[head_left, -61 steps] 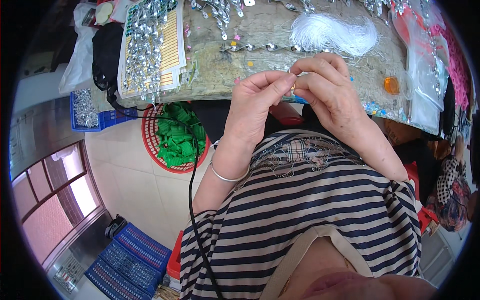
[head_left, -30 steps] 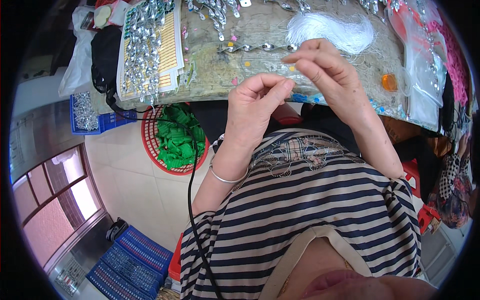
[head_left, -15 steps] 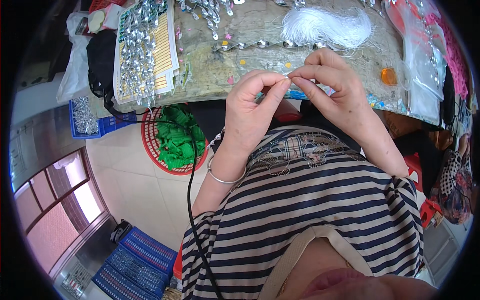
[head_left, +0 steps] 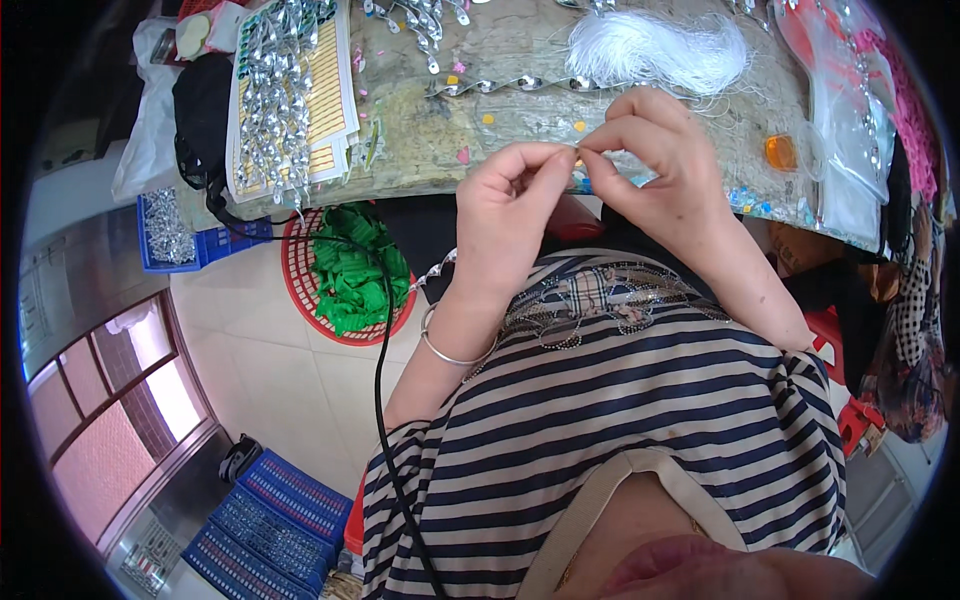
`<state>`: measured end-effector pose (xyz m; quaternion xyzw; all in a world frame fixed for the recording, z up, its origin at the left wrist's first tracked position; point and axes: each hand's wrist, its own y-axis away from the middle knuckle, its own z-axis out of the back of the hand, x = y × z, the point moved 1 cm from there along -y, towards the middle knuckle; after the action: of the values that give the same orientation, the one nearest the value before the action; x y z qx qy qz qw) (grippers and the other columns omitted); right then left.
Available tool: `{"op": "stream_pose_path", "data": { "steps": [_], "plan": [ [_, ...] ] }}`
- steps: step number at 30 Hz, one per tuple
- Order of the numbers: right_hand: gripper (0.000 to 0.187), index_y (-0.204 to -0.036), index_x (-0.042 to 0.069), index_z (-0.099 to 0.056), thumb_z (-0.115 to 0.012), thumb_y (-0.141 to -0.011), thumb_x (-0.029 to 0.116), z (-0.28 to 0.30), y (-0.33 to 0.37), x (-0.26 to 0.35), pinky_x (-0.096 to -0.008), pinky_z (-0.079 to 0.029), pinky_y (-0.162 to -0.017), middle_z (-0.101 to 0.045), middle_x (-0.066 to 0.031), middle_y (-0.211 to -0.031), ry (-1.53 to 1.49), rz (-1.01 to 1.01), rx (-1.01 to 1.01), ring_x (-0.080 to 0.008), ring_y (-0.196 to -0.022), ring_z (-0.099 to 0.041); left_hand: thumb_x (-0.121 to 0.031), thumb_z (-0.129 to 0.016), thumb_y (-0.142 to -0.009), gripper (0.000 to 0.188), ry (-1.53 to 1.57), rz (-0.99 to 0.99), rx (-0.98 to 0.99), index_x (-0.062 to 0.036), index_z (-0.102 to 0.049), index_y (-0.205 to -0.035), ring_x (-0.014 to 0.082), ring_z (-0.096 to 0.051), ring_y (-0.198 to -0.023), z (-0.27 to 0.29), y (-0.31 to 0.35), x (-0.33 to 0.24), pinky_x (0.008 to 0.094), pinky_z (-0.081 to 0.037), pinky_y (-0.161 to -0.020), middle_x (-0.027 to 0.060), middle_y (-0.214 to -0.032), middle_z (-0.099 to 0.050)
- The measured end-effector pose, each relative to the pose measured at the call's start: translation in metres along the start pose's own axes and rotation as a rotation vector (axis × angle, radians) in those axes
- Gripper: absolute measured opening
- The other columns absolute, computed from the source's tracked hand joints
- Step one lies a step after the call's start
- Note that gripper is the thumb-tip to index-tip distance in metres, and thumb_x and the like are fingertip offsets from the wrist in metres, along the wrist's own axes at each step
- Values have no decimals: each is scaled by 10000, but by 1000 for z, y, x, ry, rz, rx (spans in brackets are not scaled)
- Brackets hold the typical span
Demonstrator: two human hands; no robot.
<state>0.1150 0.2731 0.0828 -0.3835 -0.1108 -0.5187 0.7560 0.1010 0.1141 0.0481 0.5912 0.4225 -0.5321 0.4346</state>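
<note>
Above the table's near edge, my left hand (head_left: 508, 215) and my right hand (head_left: 660, 165) meet fingertip to fingertip. Both are closed in a pinch of thumb and forefinger. What lies between the fingertips is too small to make out. Beside my left wrist, a short length of silver twisted strip (head_left: 437, 270) shows; my hand hides where it leads. On the table beyond my hands lies another silver twisted strip (head_left: 505, 85). Behind my right hand rests a bundle of white thread (head_left: 655, 50).
Silver twisted strips (head_left: 275, 110) lie over printed sheets (head_left: 335, 120) at the table's left. An orange round piece (head_left: 780, 153) and clear plastic bags (head_left: 850, 150) are at the right. Below stand a red basket (head_left: 300, 290) of green pieces and a blue bin (head_left: 215, 250). A black cable (head_left: 382, 400) hangs at left.
My fingertips stay together, while my right hand's fingers have shifted slightly up and left. More of the silver strip now shows beside my left wrist.
</note>
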Motion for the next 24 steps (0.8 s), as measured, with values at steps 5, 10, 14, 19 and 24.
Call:
{"op": "stream_pose_path", "data": {
  "steps": [5, 10, 14, 19, 24],
  "plan": [
    [112, -865, 27, -645, -685, -770, 70, -5, 7, -9, -233, -418, -721, -565, -20, -826, -484, -337, 68, -97, -774, -522, -71, -642, -839, 120, 401, 251, 62, 3, -655, -933, 43, -540, -673, 5, 0, -4, 188, -451, -604, 11, -777, -617],
    [113, -943, 27, -646, -604, -872, 105, -11, 13, -13, -226, -424, -747, -593, -5, -911, -936, -614, 86, -84, -841, -525, -83, -666, -812, 118, 374, 297, 0, -5, -674, -900, 23, -463, -621, 0, 0, -14, 169, -346, -566, -12, -721, -609],
    [136, -971, 23, -639, -600, -874, 110, -7, 14, -12, -226, -433, -764, -610, -15, -964, -955, -678, 129, -84, -861, -535, -77, -668, -811, 124, 340, 280, 19, -12, -680, -915, 18, -469, -636, 3, 1, -13, 166, -360, -586, -16, -764, -631],
    [138, -973, 26, -637, -618, -863, 109, -12, 12, -10, -237, -448, -796, -622, -12, -943, -911, -729, 188, -85, -865, -551, -59, -658, -826, 118, 222, 197, 13, 18, -665, -915, 37, -560, -607, 5, 1, -7, 172, -454, -552, 12, -711, -635],
    [134, -958, 35, -643, -624, -862, 127, -14, 11, -15, -236, -443, -801, -622, -17, -926, -942, -619, 146, -85, -874, -553, -60, -657, -827, 120, 209, 203, 29, 17, -666, -919, 41, -571, -601, 5, 1, -14, 172, -452, -550, 9, -697, -636]
  ]
}}
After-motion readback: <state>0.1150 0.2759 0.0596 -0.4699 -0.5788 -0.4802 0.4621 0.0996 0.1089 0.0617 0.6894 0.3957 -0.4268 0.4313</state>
